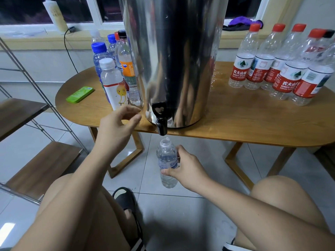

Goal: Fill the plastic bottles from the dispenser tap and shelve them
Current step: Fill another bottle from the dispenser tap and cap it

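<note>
wooden table [235, 120] — right hand [186, 169] holds bottle [166, 160]

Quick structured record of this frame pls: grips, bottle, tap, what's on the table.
left grip: open, holds nothing, fingers just short of the tap
right grip: holds the open bottle around its middle
open bottle: uncapped, upright, mouth right below the spout
tap: black, no stream visible
dispenser: steel, standing on the table
table right: red-capped bottles, upright
table left: mixed bottles, capped; green case lying flat
shelf: metal-framed, left of the table
</note>
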`<move>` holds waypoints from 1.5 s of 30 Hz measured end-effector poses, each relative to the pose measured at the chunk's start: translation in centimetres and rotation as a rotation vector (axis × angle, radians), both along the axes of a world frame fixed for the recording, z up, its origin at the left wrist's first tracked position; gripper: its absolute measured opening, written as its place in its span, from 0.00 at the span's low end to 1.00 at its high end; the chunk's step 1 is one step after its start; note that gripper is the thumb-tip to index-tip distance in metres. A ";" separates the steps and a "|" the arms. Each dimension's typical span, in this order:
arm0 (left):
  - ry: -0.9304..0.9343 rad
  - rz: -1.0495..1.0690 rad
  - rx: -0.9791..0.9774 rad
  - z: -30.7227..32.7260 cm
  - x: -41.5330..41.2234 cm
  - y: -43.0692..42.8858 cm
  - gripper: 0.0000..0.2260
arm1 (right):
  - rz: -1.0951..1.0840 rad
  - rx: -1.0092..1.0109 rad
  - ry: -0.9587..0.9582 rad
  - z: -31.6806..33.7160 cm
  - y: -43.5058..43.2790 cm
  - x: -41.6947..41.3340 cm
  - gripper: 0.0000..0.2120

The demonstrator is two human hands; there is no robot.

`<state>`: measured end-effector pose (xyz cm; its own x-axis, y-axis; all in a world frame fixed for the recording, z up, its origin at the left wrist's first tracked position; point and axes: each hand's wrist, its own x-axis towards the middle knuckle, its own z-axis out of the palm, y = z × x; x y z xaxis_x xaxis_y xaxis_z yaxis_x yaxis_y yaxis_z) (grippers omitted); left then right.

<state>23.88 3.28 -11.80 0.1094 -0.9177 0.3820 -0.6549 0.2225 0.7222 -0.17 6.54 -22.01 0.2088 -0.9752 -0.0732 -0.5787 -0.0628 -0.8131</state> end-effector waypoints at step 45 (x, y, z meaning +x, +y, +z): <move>-0.143 -0.300 -0.034 -1.6 -5.0 6.4 0.19 | 0.086 -0.144 0.148 2.4 3.6 -4.5 0.29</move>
